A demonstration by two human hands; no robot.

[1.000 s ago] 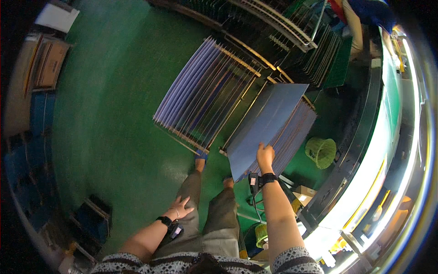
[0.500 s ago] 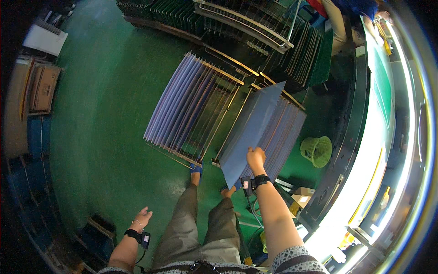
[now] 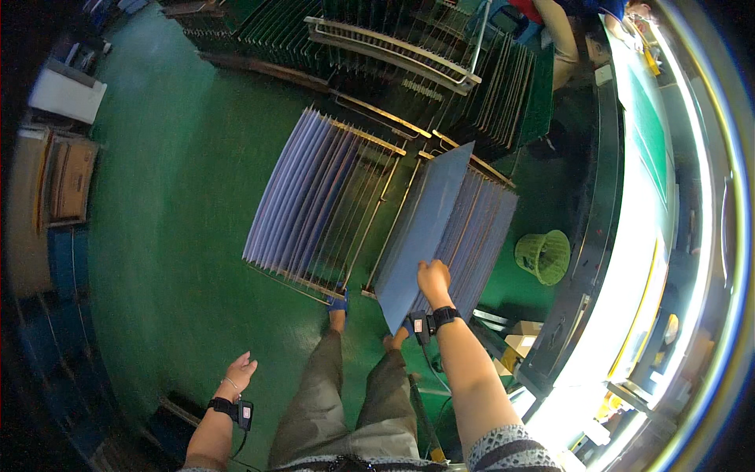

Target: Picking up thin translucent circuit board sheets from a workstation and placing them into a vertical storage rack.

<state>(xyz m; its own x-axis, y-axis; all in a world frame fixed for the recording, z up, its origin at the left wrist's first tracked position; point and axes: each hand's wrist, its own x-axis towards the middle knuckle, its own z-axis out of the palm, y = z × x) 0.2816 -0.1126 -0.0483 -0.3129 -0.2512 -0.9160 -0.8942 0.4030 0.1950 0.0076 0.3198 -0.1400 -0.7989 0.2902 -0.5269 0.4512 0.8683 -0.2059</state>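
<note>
My right hand [image 3: 434, 277] has its grip closed on the near edge of a large blue sheet [image 3: 425, 232], held tilted over the right rack [image 3: 472, 228] of upright sheets, just past my feet. Left hand [image 3: 238, 372] hangs free at my side, fingers loosely spread, holding nothing. To do this well, I judge the sheet should stay parallel to the ones already standing, lower edge lined up with one free slot between the wires, then eased down without scraping its neighbours; one-handed it may flex or swing, so a second hand on the far edge would help. The left rack [image 3: 314, 204] next to it carries pale lilac sheets, packed on its left side, bare wires to the right. Packages: brown flat cartons [image 3: 67, 181] at far left on the floor's edge, a white box [image 3: 67, 94] beyond them, small tan cartons [image 3: 523, 338] near right by the bright desk [image 3: 629, 315]. A green ribbed basket [image 3: 544, 256] sits on the green floor [image 3: 173, 236] right of the racks. Labels too small to tell.
</note>
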